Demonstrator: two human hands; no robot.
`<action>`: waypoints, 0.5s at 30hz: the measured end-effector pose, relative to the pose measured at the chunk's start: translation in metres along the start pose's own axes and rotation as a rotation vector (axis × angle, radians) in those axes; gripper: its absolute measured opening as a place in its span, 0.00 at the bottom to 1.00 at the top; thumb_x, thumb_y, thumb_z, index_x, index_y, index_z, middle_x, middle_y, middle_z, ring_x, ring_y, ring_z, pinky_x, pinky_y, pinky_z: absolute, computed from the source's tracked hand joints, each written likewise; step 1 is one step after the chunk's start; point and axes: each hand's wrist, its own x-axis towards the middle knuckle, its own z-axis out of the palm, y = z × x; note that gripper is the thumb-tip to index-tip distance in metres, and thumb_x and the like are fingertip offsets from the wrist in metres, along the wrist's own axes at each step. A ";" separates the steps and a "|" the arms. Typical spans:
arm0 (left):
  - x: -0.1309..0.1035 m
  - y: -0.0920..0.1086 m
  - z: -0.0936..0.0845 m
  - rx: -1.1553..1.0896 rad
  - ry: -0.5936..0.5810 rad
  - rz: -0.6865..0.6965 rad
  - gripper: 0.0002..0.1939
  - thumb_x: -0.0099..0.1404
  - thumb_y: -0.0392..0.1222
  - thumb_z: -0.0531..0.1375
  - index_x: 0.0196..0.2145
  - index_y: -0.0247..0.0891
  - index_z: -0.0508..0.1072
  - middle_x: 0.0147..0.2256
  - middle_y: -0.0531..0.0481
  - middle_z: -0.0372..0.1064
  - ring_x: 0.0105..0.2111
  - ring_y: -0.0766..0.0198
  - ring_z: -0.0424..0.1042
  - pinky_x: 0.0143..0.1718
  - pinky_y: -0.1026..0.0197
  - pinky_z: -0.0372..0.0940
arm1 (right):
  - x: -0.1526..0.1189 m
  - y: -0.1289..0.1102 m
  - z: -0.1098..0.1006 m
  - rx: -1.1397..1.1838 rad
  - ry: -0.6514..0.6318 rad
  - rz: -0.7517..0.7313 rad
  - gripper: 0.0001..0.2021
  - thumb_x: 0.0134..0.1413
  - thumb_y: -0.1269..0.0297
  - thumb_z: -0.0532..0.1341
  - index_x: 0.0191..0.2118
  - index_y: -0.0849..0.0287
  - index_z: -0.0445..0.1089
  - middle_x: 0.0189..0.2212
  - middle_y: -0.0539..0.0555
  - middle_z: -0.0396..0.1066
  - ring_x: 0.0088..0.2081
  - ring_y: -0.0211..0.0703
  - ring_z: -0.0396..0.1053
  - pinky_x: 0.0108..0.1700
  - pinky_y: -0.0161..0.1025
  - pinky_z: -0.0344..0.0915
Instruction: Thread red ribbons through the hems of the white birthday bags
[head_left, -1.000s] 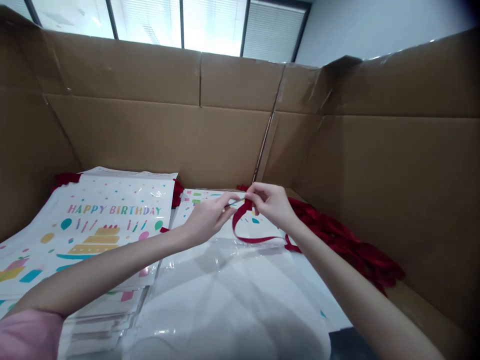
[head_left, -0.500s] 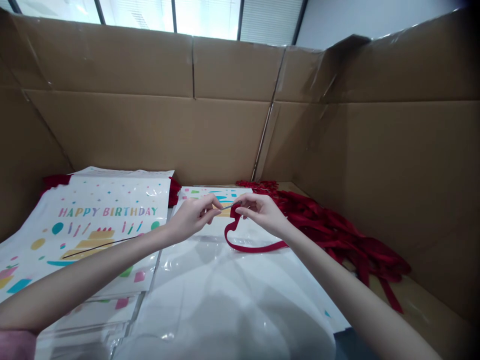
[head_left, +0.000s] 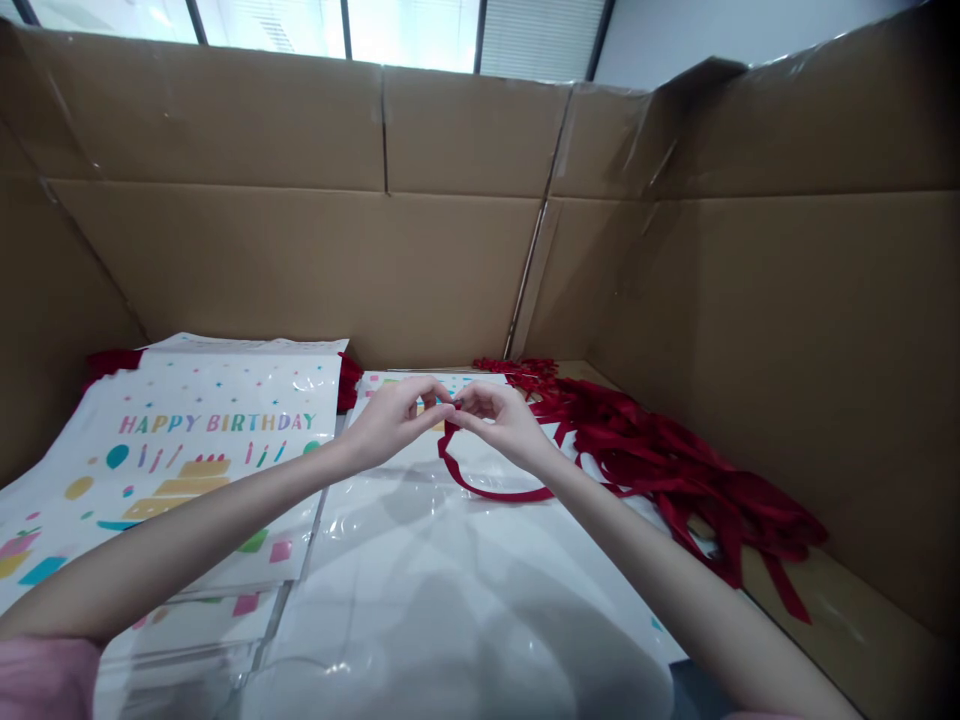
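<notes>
on the left, a stack of birthday bags (head_left: 225, 395) lies flat, lettering upright, with red cloth showing at its far corners; i judge these to be the sorted part. the left hand (head_left: 394, 425) comes next, its thumb and forefinger brought to the ribbon's end; they cover the spot, so i can't tell whether they grip it.

in the middle, above a white sheet (head_left: 390, 590) with a printed far end, is the red ribbon (head_left: 487, 494). its upper end is at the meeting fingertips and points to the far side; from there the strip drops nearward and bends right in an open loop. its longest visible stretch runs left to right, then goes behind the right forearm, so its other end is hidden. the right hand (head_left: 499, 420) pinches the ribbon between thumb and fingers.

this ribbon seems partway handled: the end is gathered, but the loop hangs slack and no finished knot shows. at far right, a heap of ribbons (head_left: 675, 455) lies loose and tangled beside the box wall (head_left: 810, 380), so plenty looks left.
</notes>
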 end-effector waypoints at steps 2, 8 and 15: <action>0.005 0.002 -0.001 0.014 -0.001 0.021 0.12 0.66 0.44 0.53 0.32 0.35 0.71 0.29 0.53 0.67 0.20 0.75 0.55 0.22 0.70 0.50 | 0.000 0.000 0.002 0.009 0.038 -0.008 0.15 0.45 0.54 0.65 0.32 0.60 0.65 0.27 0.52 0.69 0.29 0.37 0.68 0.32 0.35 0.66; 0.012 0.008 -0.015 0.022 0.055 0.015 0.11 0.64 0.44 0.55 0.31 0.34 0.71 0.24 0.55 0.64 0.19 0.75 0.53 0.20 0.71 0.50 | -0.004 0.014 0.006 -0.085 0.029 0.006 0.09 0.48 0.62 0.61 0.35 0.60 0.67 0.29 0.51 0.69 0.31 0.37 0.67 0.34 0.34 0.64; 0.012 0.014 -0.042 0.075 0.135 -0.006 0.13 0.63 0.46 0.55 0.30 0.34 0.70 0.18 0.56 0.60 0.17 0.75 0.54 0.19 0.71 0.50 | -0.002 0.042 0.010 0.072 -0.102 0.057 0.10 0.50 0.61 0.58 0.34 0.63 0.69 0.32 0.54 0.70 0.33 0.39 0.68 0.36 0.36 0.65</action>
